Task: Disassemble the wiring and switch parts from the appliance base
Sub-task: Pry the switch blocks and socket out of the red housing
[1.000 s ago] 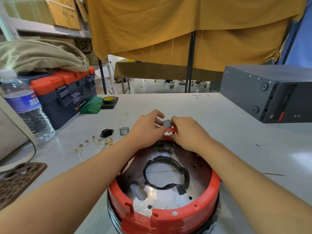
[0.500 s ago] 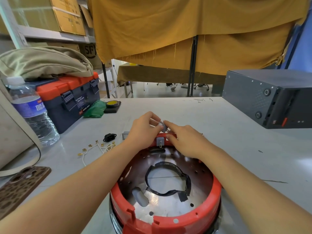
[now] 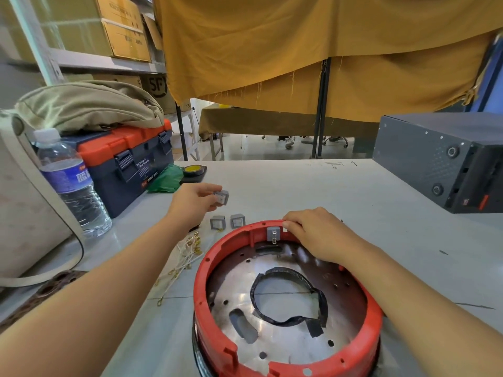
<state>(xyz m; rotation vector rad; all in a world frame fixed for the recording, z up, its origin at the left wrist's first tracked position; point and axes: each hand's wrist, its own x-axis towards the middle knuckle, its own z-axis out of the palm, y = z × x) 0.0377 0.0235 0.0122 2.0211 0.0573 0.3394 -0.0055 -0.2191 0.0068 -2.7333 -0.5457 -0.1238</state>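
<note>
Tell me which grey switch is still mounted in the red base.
The grey switch clipped inside the base's far rim, beside the right hand; two lie on the table, one is in the left hand.

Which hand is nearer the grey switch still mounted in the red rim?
Right. The right hand rests on the red base rim, fingertips right beside the mounted switch. The left hand is off over the table, pinching a removed switch.
</note>
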